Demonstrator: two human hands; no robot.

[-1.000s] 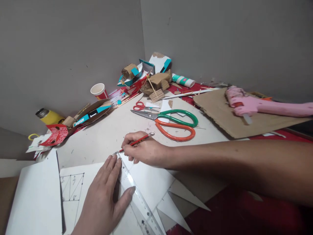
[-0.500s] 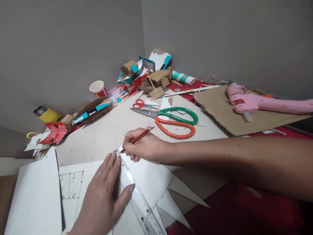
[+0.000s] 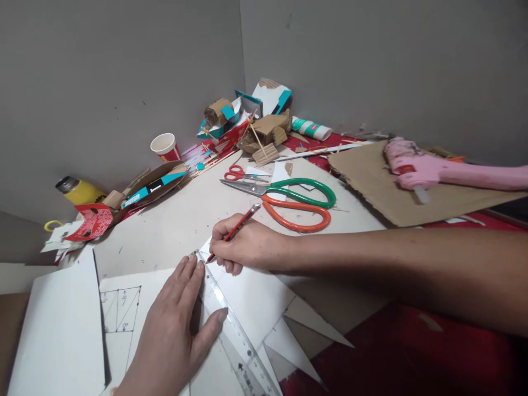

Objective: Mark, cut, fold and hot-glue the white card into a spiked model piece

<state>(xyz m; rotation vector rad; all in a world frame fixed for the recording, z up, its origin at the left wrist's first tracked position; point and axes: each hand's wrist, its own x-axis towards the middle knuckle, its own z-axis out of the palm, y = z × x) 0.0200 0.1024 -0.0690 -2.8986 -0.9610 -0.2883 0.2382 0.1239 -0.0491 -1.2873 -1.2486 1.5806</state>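
My right hand (image 3: 247, 242) pinches a red pencil (image 3: 235, 228), its tip at the edge of the ruler near the ruler's far end. Spread over the clear ruler (image 3: 231, 316), my left hand (image 3: 173, 319) presses it down with fingertips and thumb. Beneath the ruler lies a white sheet of card (image 3: 256, 302), with pointed white pieces (image 3: 289, 346) at its near right side. Left of my left hand, partly covered, a sheet with a drawn diagram (image 3: 121, 311) shows black lines and dots.
Large scissors (image 3: 264, 190) with green and orange handles and small red scissors (image 3: 235, 173) lie beyond my hands. A pink glue gun (image 3: 437, 170) rests on brown cardboard (image 3: 371, 192). A paper cup (image 3: 164, 146), a yellow bottle (image 3: 80, 191) and cardboard scraps (image 3: 264, 132) line the back.
The pencil tip and my right hand have shifted slightly nearer along the ruler's edge. My left hand keeps the ruler in place.
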